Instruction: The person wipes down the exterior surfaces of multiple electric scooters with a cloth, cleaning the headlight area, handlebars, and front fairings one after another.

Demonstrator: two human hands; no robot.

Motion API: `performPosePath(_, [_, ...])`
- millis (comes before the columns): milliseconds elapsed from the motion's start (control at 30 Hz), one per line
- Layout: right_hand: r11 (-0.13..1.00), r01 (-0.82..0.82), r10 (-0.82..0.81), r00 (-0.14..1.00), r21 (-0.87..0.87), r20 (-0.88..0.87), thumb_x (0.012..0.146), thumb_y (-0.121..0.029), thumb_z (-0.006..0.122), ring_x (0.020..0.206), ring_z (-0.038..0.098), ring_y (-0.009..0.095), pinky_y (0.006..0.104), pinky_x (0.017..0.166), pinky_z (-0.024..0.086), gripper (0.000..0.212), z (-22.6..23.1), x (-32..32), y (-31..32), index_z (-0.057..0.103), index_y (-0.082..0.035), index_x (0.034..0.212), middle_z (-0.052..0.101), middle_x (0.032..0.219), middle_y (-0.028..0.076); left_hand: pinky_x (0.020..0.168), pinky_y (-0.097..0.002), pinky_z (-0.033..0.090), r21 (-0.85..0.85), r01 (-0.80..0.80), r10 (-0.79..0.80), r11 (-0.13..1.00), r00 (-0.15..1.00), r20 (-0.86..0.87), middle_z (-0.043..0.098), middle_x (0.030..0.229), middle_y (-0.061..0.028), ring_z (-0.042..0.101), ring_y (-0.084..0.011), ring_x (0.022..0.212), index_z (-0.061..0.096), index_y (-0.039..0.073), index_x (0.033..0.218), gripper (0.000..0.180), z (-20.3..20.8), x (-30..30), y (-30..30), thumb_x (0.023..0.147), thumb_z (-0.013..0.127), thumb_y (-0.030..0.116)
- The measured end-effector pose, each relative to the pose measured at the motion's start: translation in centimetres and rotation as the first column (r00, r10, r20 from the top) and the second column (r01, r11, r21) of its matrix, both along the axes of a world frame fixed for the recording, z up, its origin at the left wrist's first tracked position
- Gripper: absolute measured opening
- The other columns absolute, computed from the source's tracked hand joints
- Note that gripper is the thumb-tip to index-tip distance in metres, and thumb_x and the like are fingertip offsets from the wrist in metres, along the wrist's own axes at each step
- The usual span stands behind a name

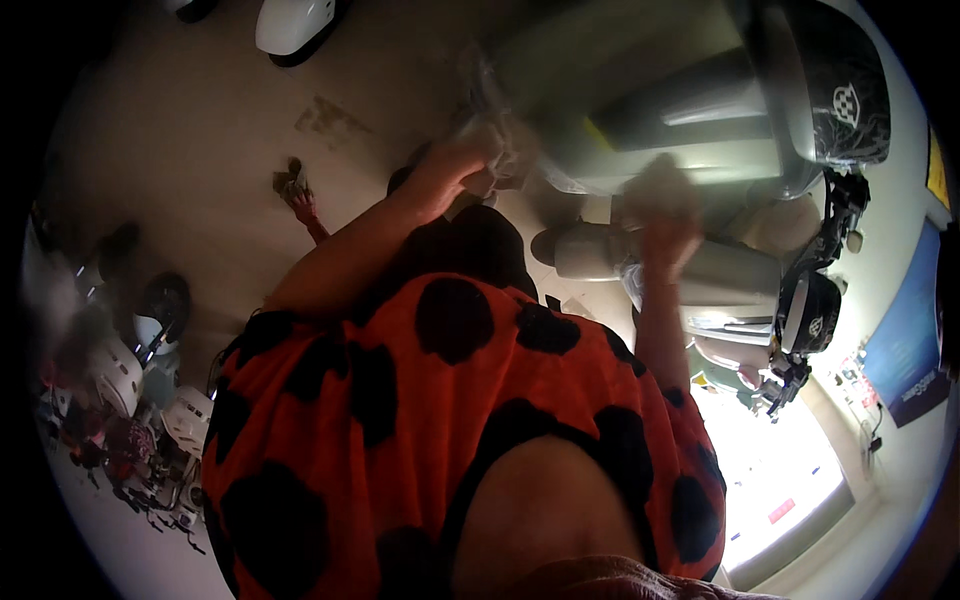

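Note:
My left hand is closed around a crumpled, see-through sheet that looks like plastic film. The film lies beside the edge of a pale scooter, whose panels are glossy and partly wrapped in clear plastic. My right hand is at the near side of that scooter, close to its lower panel. Motion blurs its fingers, so I cannot tell whether it holds anything. Left of my left forearm, another person's hand is low over the floor with a small crumpled piece in it.
A second pale scooter stands close on the right, with dark handlebars beyond it. More scooters line the left side. A white scooter part shows at the top. A blue panel is on the right wall, near a bright opening.

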State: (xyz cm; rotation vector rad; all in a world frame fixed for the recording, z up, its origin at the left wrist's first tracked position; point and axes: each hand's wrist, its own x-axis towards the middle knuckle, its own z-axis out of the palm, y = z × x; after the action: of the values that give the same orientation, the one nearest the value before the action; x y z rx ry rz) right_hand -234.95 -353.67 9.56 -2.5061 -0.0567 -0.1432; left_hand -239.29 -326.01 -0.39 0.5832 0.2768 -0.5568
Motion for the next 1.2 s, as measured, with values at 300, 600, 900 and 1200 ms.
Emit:
performPosePath(300, [0.754,-0.102,0.441,0.810,-0.648,0.386,0.076,-0.027,0.065,0.093,0.061,0.026,0.0370,0.075,0.050,0.040,9.0,19.2,-4.5,0.055,-0.012,0.113,0.061,0.105,0.006,0.090,-0.0338,0.041,0.382,-0.124,0.191,0.916,0.972,-0.141,0.047,0.120,-0.0126,0.051,-0.0232,0.106,0.027,0.003,0.136,0.067,-8.7,-4.4,-0.1,0.077,0.057,0.001])
performPosePath(600, [0.414,0.043,0.750,0.550,-0.909,0.368,0.068,-0.021,0.066,0.099,0.057,0.032,0.0401,0.084,0.046,0.046,14.0,25.7,-5.5,0.056,-0.006,0.110,0.058,0.112,0.011,0.084,-0.0326,0.043,0.579,-0.184,0.432,0.794,0.842,-0.325,0.049,0.115,-0.0146,0.051,-0.0217,0.103,0.032,-0.004,0.129,0.071,-16.3,-6.7,-2.9,0.071,0.067,0.014])
performPosePath(900, [0.904,-0.297,0.391,0.864,-0.306,0.316,0.090,-0.017,0.043,0.089,0.063,0.028,0.0380,0.078,0.052,0.032,20.3,38.5,-17.4,0.057,0.008,0.104,0.061,0.104,0.022,0.086,-0.0329,0.043,0.823,-0.058,0.413,0.565,0.883,-0.222,0.055,0.108,-0.0137,0.055,-0.0216,0.095,0.039,-0.001,0.124,0.062,-26.0,-4.6,-6.4,0.069,0.067,0.010])
performPosePath(1200, [0.078,0.131,0.768,0.624,-0.988,0.144,0.077,-0.041,0.060,0.103,0.057,0.024,0.0347,0.090,0.045,0.039,24.0,34.8,-17.4,0.064,-0.012,0.103,0.060,0.112,0.005,0.090,-0.0429,0.040,0.973,-0.231,-0.057,0.004,0.971,0.231,0.056,0.109,-0.0196,0.053,-0.0375,0.102,0.047,0.002,0.118,0.043,-32.1,0.1,-8.3,0.080,0.059,0.017])
